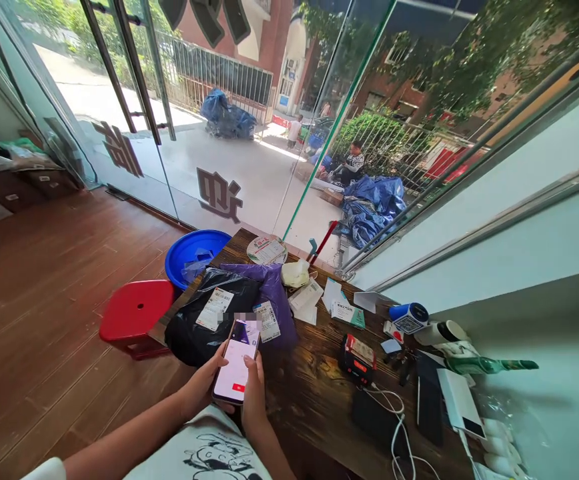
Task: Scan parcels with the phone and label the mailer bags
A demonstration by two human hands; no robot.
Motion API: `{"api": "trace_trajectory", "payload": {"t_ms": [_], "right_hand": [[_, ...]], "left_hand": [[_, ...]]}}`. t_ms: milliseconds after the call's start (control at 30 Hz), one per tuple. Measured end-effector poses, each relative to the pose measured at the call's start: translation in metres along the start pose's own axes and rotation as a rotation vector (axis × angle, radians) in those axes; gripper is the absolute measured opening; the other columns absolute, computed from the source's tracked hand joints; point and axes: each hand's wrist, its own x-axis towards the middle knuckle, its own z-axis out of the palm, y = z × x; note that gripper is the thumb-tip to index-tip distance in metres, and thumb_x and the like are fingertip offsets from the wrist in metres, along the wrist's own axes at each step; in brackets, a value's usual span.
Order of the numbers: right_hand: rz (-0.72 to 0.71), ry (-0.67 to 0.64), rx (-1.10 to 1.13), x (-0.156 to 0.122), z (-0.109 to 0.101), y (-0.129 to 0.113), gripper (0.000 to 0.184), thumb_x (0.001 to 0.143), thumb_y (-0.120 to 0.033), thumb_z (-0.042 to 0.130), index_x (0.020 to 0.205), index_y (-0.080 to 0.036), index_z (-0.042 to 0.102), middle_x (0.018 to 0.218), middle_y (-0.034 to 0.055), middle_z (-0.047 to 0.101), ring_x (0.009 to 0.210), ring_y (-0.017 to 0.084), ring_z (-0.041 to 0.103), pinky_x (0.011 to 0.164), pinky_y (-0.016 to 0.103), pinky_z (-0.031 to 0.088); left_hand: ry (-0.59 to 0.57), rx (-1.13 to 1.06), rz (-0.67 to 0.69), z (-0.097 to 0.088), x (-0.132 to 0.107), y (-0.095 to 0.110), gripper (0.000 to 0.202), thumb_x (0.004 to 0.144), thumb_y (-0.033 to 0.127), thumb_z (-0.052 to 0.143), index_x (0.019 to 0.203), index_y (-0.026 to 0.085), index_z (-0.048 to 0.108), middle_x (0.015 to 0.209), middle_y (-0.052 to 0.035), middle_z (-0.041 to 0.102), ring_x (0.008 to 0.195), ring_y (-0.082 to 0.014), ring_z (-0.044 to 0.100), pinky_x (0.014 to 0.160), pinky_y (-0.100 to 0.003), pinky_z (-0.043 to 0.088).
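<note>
Both my hands hold a smartphone [238, 361] with a lit pink and white screen over the near edge of a dark wooden table [314, 393]. My left hand [203, 383] wraps the phone's left side from below. My right hand [254, 390] grips its right side, thumb along the edge. Just beyond the phone lies a black plastic parcel [194, 327] with a white shipping label. A purple parcel [275, 293] with its own label lies beside it to the right.
A red stool [134, 313] and a blue basin [194, 253] stand left of the table. On the table lie paper slips [307, 300], a small label printer [355, 357], a tape roll [409, 318], cables and a white device [459, 403]. Glass doors face a yard where a person sits.
</note>
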Motion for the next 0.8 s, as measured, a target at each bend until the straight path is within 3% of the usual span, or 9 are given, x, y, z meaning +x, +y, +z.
{"api": "trace_trajectory", "payload": {"t_ms": [200,333,467,800], "right_hand": [[0.055,-0.027,0.031,0.023,0.043,0.032,0.061,0.058,-0.069,0.067,0.095,-0.022,0.052,0.09,0.0047,0.075,0.084,0.026,0.071,0.077,0.041,0.056],[0.04,-0.069,0.047,0.036,0.068,0.039,0.073,0.055,-0.082,0.063,0.096,-0.022,0.058,0.094,0.0048,0.075,0.101,0.027,0.068,0.093,0.042,0.052],[0.093,-0.079,0.092,0.046,0.08,0.04,0.084,0.052,-0.086,0.061,0.104,-0.02,0.061,0.11,0.0092,0.072,0.111,0.029,0.063,0.097,0.043,0.05],[0.091,-0.041,0.056,0.053,0.085,0.049,0.091,0.054,-0.087,0.059,0.112,-0.017,0.061,0.123,0.013,0.066,0.11,0.03,0.064,0.079,0.039,0.057]], "left_hand": [[0.118,-0.066,0.056,-0.047,-0.004,0.01,0.08,0.08,0.029,0.05,0.15,0.028,0.013,0.093,-0.009,0.067,0.061,-0.0247,0.064,0.035,-0.032,0.051],[0.114,-0.121,0.095,-0.066,-0.006,0.029,0.08,0.078,0.028,0.056,0.15,0.025,0.02,0.09,-0.0087,0.066,0.064,-0.0252,0.065,0.035,-0.031,0.051],[0.095,-0.119,0.079,-0.077,0.0,0.047,0.077,0.078,0.025,0.053,0.148,0.025,0.024,0.103,-0.0121,0.066,0.067,-0.0257,0.066,0.035,-0.034,0.053],[0.049,-0.126,0.032,-0.086,0.003,0.061,0.073,0.081,0.023,0.047,0.149,0.025,0.018,0.104,-0.0135,0.065,0.067,-0.0254,0.066,0.035,-0.035,0.054]]}}
